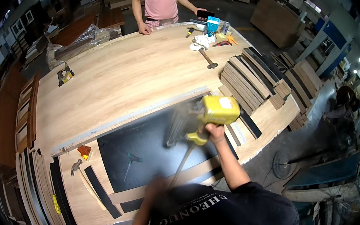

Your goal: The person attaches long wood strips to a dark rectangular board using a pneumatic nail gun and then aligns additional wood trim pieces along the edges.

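Gripping yellow-bodied nail gun (215,109) in bare right hand (216,132), apparently aloft over smooth black rectangular panel (150,140), presumably to avoid scratching. Cannot tell grip of blurred left hand (157,186).

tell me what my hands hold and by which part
The right hand holds the nail gun, seemingly by its handle, close against the yellow body. The left hand is blurred; whether it holds anything cannot be told.

pink-shirted person (161,1) | blue bottle (212,26) beside white cloth (200,42) | clear plastic wrap (86,37)
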`<state>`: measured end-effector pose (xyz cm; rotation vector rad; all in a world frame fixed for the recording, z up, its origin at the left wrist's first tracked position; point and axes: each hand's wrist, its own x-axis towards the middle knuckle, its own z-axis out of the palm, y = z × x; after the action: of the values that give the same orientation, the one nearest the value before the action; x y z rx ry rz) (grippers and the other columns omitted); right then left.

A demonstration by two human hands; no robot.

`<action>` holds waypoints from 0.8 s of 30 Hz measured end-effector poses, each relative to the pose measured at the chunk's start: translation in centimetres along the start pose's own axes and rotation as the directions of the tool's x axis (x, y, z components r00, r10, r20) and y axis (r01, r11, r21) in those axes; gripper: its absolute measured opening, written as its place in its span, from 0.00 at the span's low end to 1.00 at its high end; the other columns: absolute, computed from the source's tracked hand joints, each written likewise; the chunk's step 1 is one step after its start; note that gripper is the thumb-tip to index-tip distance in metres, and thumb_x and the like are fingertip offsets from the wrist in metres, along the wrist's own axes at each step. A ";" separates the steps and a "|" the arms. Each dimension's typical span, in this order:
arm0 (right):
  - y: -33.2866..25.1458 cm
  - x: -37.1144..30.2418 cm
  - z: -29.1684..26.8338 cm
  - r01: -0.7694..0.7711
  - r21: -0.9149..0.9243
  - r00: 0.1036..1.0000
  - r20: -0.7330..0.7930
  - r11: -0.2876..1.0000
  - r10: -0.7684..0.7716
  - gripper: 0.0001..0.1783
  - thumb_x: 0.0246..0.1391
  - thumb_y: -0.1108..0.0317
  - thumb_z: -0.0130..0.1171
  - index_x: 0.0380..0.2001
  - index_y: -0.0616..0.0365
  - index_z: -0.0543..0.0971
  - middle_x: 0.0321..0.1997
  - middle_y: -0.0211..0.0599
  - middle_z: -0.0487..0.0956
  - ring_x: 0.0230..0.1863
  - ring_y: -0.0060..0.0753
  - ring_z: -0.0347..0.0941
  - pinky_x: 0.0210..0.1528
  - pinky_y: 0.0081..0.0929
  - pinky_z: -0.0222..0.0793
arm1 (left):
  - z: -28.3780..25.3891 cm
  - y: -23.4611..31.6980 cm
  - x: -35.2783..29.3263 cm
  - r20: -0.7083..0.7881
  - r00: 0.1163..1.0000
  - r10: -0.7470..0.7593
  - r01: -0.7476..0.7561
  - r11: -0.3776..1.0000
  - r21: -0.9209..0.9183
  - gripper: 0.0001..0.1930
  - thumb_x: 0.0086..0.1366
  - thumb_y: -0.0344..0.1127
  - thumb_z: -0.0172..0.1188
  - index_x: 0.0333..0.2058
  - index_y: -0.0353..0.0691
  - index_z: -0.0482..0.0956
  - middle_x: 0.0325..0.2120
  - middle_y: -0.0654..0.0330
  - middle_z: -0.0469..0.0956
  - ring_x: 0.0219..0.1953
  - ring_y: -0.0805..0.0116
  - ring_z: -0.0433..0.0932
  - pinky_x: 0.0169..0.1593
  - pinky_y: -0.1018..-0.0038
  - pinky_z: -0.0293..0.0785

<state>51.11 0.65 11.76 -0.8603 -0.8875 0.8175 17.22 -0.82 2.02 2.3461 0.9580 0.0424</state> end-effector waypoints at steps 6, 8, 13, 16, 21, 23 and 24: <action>1.4 -2.3 3.0 0.287 -0.489 0.958 0.171 0.824 -0.232 0.28 0.41 0.68 0.70 0.49 0.59 0.75 0.49 0.38 0.77 0.49 0.35 0.74 0.54 0.33 0.68 | -12.2 1.5 -2.9 -0.296 0.901 -0.318 0.141 0.859 -0.492 0.17 0.53 0.25 0.60 0.43 0.39 0.71 0.37 0.53 0.72 0.40 0.59 0.73 0.46 0.68 0.69; 2.4 -2.3 2.9 0.414 -0.623 0.909 0.310 0.664 -0.277 0.28 0.43 0.67 0.69 0.50 0.58 0.75 0.50 0.39 0.77 0.50 0.37 0.74 0.54 0.34 0.68 | -16.8 3.2 -2.8 -0.410 0.850 -0.329 0.095 0.863 -0.497 0.23 0.53 0.23 0.59 0.49 0.39 0.69 0.40 0.53 0.73 0.42 0.61 0.73 0.49 0.70 0.69; 4.0 -2.8 3.4 0.388 -0.634 0.905 0.398 0.669 -0.148 0.25 0.48 0.61 0.65 0.51 0.52 0.76 0.51 0.37 0.78 0.50 0.40 0.74 0.55 0.38 0.67 | -25.9 9.0 -1.5 -0.439 0.890 -0.123 -0.068 0.917 -0.394 0.29 0.54 0.22 0.57 0.56 0.38 0.64 0.44 0.55 0.75 0.44 0.63 0.75 0.50 0.73 0.69; 8.1 -4.9 1.0 0.309 -0.702 0.922 0.385 0.642 -0.023 0.22 0.48 0.58 0.62 0.48 0.49 0.77 0.50 0.36 0.78 0.49 0.42 0.74 0.54 0.39 0.67 | -27.1 10.9 1.6 -0.363 0.929 0.067 -0.184 0.937 -0.298 0.30 0.54 0.20 0.58 0.57 0.39 0.63 0.46 0.54 0.76 0.47 0.59 0.75 0.51 0.71 0.70; 7.7 -5.1 3.6 -0.545 0.117 0.834 0.176 0.830 0.523 0.08 0.46 0.72 0.60 0.33 0.60 0.80 0.30 0.30 0.81 0.31 0.22 0.76 0.34 0.25 0.73 | -28.5 11.1 4.4 -0.277 0.878 0.389 -0.430 0.897 -0.103 0.25 0.50 0.19 0.63 0.49 0.40 0.73 0.48 0.54 0.74 0.48 0.57 0.76 0.50 0.68 0.73; 5.5 -4.5 5.1 -0.347 -0.130 0.897 0.242 0.929 0.369 0.05 0.45 0.77 0.61 0.29 0.61 0.81 0.27 0.28 0.80 0.27 0.17 0.75 0.29 0.19 0.72 | -28.8 10.5 4.2 -0.217 0.933 0.288 -0.334 0.917 -0.218 0.24 0.46 0.21 0.67 0.46 0.39 0.77 0.43 0.55 0.78 0.45 0.59 0.78 0.47 0.68 0.75; 5.2 -4.3 5.3 -0.344 -0.129 0.901 0.233 0.930 0.366 0.05 0.45 0.77 0.61 0.28 0.61 0.81 0.26 0.28 0.80 0.26 0.17 0.75 0.29 0.18 0.72 | -28.9 10.2 4.0 -0.188 0.948 0.255 -0.296 0.926 -0.235 0.25 0.46 0.21 0.67 0.46 0.40 0.77 0.41 0.56 0.79 0.44 0.59 0.79 0.46 0.68 0.75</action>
<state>43.45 0.53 7.80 -1.0249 -1.0097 1.2375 19.53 10.98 30.43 2.2352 0.6375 0.4422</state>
